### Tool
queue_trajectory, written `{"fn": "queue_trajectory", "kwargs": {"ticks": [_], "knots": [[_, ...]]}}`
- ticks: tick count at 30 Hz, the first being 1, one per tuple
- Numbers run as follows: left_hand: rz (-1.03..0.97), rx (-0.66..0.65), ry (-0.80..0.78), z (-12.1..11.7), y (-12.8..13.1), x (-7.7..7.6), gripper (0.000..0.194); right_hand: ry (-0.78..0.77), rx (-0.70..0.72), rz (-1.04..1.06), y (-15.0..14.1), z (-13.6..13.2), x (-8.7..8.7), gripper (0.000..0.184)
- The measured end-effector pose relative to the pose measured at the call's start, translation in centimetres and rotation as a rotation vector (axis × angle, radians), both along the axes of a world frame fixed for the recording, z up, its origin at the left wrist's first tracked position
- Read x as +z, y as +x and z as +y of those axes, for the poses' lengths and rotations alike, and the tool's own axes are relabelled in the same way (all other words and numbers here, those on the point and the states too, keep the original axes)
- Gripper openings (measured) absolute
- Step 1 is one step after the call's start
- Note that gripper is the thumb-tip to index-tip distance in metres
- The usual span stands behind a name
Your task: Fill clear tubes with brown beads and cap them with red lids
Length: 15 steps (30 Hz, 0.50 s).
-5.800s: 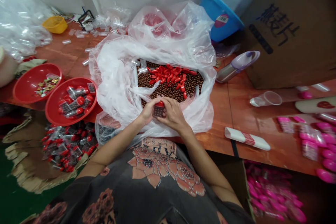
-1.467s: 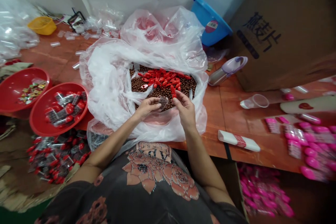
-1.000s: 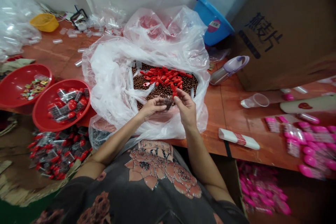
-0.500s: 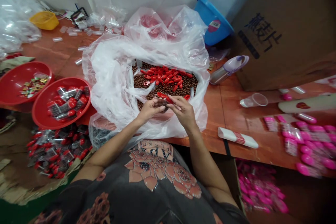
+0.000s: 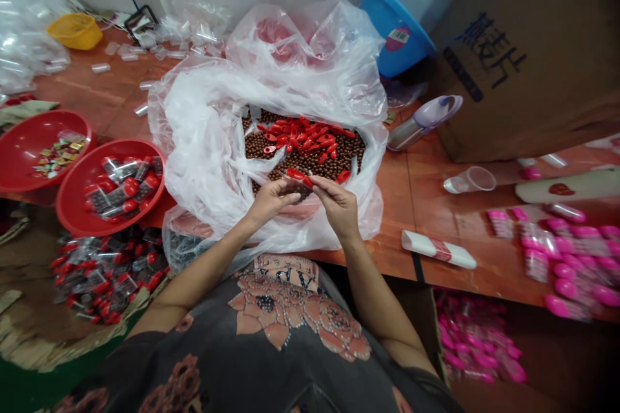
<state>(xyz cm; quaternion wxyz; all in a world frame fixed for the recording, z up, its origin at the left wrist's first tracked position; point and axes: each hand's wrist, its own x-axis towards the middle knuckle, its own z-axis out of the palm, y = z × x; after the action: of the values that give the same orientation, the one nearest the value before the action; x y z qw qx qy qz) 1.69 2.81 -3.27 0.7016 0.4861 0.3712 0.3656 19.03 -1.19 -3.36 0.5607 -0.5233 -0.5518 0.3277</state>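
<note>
My left hand (image 5: 272, 202) is closed on a small clear container (image 5: 301, 190) with brown balls inside, mostly covered by my fingers. Right above it, my right hand (image 5: 340, 208) pinches a red plastic cap (image 5: 297, 175) with an elongated end. Both hands are close together over a white plastic bag (image 5: 194, 122), spread open around a mass of small brown balls (image 5: 285, 164). Several more red caps (image 5: 310, 135) lie heaped on the balls, and one loose red cap (image 5: 343, 177) rests beside my right fingers.
At the left stand a red basin (image 5: 62, 206) of filled, red-capped containers and another red basin (image 5: 19, 171) with small wrapped pieces. A blue basin (image 5: 392, 13), a flask (image 5: 421, 122), a white roll (image 5: 438, 250) and pink-capped containers (image 5: 566, 251) are on the right.
Earlier both hands held a red-capped container. Then my left held a filled container while my right took up a red cap. The cap has since moved left, down to the container's top.
</note>
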Motion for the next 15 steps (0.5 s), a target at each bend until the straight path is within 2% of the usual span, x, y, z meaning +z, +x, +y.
{"fn": "queue_trajectory", "kwargs": {"ticks": [8, 15], "knots": [[0.029, -0.027, 0.044, -0.2, -0.3, 0.5, 0.033, 0.037, -0.017, 0.031, 0.2, -0.6, -0.4, 0.020], [0.095, -0.056, 0.161, 0.0, -0.5, 0.0, 0.036, 0.051, -0.038, 0.079, -0.2, -0.9, -1.3, 0.022]]}}
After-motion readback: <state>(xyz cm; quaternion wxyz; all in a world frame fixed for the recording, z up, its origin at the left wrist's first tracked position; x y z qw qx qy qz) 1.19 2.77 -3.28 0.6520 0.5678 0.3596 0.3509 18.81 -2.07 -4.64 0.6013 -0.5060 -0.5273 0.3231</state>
